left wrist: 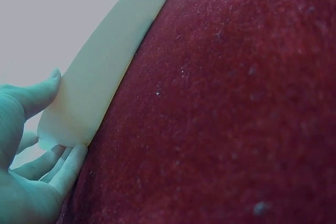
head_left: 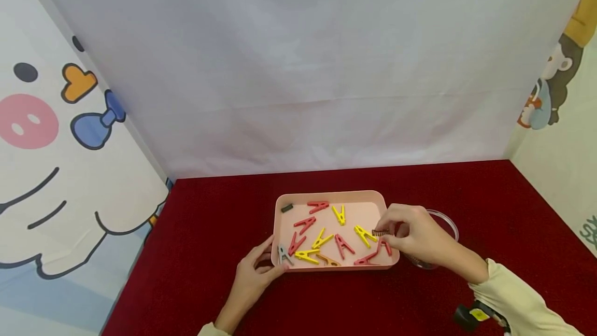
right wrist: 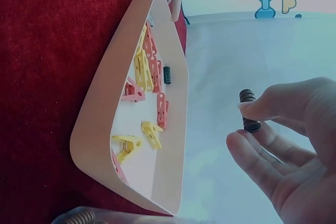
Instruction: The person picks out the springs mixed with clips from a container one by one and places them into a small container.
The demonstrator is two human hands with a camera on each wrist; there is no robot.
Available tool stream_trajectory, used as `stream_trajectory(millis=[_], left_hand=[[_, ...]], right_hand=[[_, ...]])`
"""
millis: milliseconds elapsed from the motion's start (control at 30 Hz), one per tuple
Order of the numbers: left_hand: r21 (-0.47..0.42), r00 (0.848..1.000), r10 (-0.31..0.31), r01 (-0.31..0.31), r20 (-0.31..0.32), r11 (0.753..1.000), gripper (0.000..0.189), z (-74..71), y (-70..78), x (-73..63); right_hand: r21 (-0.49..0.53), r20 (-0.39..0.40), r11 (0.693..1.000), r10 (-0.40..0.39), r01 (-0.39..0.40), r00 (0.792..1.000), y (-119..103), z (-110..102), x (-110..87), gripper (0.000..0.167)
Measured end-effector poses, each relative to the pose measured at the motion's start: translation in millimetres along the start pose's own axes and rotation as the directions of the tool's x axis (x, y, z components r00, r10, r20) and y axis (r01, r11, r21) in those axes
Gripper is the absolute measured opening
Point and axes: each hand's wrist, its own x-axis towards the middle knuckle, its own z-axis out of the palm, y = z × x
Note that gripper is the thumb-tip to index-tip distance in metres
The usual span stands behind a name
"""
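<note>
A pink tray [head_left: 336,268] holds several red, yellow and other coloured clothespins [head_left: 342,245], plus a dark green spring [head_left: 286,208] in its far left corner. Between thumb and fingertips, my right hand [head_left: 417,232] pinches a brown coil spring [right wrist: 249,109] above the tray's right side. My left hand [head_left: 252,274] grips the tray's near left corner, thumb along the front wall and fingers round the side; the left wrist view shows this hand [left wrist: 37,166] close up.
Just right of the tray, partly behind my right hand, stands a clear round container [head_left: 450,222]. A coil spring [right wrist: 79,217] shows in it in the right wrist view. Dark red cloth [head_left: 210,222] covers the table, with a pale curtain [head_left: 326,92] behind.
</note>
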Motion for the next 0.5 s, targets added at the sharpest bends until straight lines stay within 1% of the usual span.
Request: stream_trajectory(millis=[200, 500], left_hand=[[-0.011, 1.000, 0.011, -0.012, -0.013, 1.000, 0.071, 1.4, -1.6, -0.8], [0.016, 1.000, -0.013, 0.013, -0.018, 1.000, 0.072, 1.3, -1.1, -0.4]], right_hand=[[-0.009, -0.020, 1.000, -0.010, 0.010, 1.000, -0.7, -9.2, -4.5, 0.031], [-0.051, -0.044, 0.999, -0.012, 0.010, 0.999, 2.8, -18.9, -9.6, 0.032]])
